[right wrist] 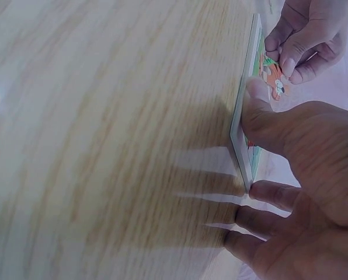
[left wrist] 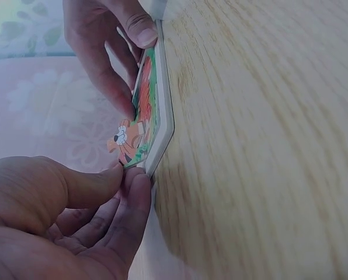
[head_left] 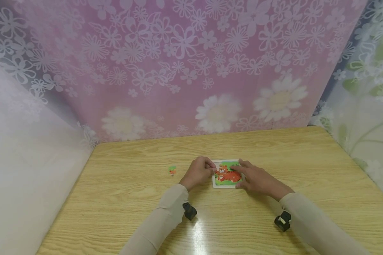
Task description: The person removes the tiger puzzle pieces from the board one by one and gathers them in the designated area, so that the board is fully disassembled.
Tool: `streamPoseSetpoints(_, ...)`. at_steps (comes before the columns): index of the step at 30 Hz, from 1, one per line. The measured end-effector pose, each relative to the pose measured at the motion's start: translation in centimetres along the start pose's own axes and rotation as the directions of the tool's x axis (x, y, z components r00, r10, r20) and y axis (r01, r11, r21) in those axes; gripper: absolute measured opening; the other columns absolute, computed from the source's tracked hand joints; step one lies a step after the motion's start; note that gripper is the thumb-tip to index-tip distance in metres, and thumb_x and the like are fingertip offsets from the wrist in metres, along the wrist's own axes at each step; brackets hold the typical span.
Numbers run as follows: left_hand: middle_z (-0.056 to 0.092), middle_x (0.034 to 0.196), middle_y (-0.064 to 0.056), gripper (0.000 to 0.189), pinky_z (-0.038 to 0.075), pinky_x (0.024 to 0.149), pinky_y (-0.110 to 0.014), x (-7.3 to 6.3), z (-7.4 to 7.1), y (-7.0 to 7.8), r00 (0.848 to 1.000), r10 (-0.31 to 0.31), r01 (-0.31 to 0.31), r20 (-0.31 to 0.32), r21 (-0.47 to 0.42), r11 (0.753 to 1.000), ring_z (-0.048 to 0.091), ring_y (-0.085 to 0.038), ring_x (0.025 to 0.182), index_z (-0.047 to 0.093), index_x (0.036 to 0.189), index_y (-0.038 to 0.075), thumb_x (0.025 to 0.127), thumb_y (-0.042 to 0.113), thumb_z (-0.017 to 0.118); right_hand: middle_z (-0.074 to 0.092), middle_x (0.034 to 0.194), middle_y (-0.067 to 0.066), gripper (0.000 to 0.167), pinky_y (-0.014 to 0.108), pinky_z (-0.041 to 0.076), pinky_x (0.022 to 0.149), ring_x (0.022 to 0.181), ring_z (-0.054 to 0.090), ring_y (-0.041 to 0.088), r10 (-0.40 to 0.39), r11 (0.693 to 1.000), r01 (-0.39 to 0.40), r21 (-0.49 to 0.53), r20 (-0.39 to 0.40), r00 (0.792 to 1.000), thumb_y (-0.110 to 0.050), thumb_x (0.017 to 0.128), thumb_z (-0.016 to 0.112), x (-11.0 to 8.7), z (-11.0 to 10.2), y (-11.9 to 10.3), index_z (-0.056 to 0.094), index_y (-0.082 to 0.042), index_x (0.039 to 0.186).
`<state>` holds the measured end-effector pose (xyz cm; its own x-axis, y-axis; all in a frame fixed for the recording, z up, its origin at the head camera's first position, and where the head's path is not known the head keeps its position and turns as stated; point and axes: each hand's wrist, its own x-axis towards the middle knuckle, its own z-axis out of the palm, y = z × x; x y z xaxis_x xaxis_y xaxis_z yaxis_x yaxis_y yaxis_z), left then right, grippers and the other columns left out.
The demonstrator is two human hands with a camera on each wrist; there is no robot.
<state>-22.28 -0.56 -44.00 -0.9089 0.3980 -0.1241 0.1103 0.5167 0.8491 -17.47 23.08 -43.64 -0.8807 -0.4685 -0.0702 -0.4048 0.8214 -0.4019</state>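
Pale sleeves [head_left: 157, 221], nearest the head camera, cover both forearms, each with a small black camera [head_left: 189, 211] at the wrist. Beyond them, the left hand [head_left: 198, 171] reaches the left side of a white-rimmed puzzle tray [head_left: 228, 186], which lies flat on the tabletop [head_left: 131, 212] between the fingers of the two hands. Its thumb and fingertips are clamped together on a puzzle piece [left wrist: 122, 135] bearing an orange tiger face with a white muzzle and dark nose; as the left wrist view shows, this piece stands tilted above the tray's surface, just beyond those fingertips. A pale patch of tray shows beside the same fingers, at the far left corner. The right hand [head_left: 258, 179] spans the tray's right side with fingers spread apart: the thumb rests on the near rim, the index finger touches the picture, and another finger lies at the far right corner. Between the fingers of both hands appears an orange, dark-striped body on a green ground. Left of the left fingers, well apart from the tray, a loose piece [head_left: 172, 170] in green and orange lies on the tabletop. Past all the fingers hangs a pink floral curtain [head_left: 178, 88].
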Motion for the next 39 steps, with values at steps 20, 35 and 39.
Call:
streamPoseSetpoints(20,0.070,0.087,-0.006,0.006,0.056,0.068,-0.027,-0.1,-0.4,-0.6,0.999,0.001,-0.003,-0.037,-0.062,0.998,0.069,-0.018,0.078,0.071,0.099,0.005,0.099,0.008,0.066,0.033,0.153,0.039,0.066,0.069,0.042,0.099,0.138,0.038,0.056,0.001,1.000,-0.001,0.001,-0.006,1.000,-0.033,0.093,0.074,0.1,0.0,0.2,0.050,-0.004,0.148)
streamPoseSetpoints(35,0.071,0.090,-0.005,0.005,0.057,0.071,-0.033,-2.1,-3.1,-2.2,0.997,0.019,-0.023,-0.069,-0.051,0.998,0.071,-0.022,0.083,0.070,0.099,0.007,0.099,0.011,0.068,0.034,0.152,0.038,0.065,0.069,0.041,0.099,0.139,0.036,0.055,-0.013,1.000,0.013,-0.006,-0.010,1.000,-0.033,0.094,0.073,-0.3,-0.2,-0.2,0.050,-0.003,0.147)
streamPoseSetpoints(39,0.071,0.092,-0.005,0.005,0.058,0.073,-0.036,-2.9,-4.3,-3.1,0.997,0.014,-0.018,-0.072,-0.058,0.998,0.070,-0.022,0.084,0.070,0.100,0.007,0.099,0.012,0.067,0.033,0.152,0.038,0.065,0.069,0.041,0.100,0.138,0.037,0.055,-0.014,1.000,0.014,-0.003,-0.008,1.000,-0.033,0.094,0.073,-0.3,-0.1,-0.1,0.050,-0.003,0.147)
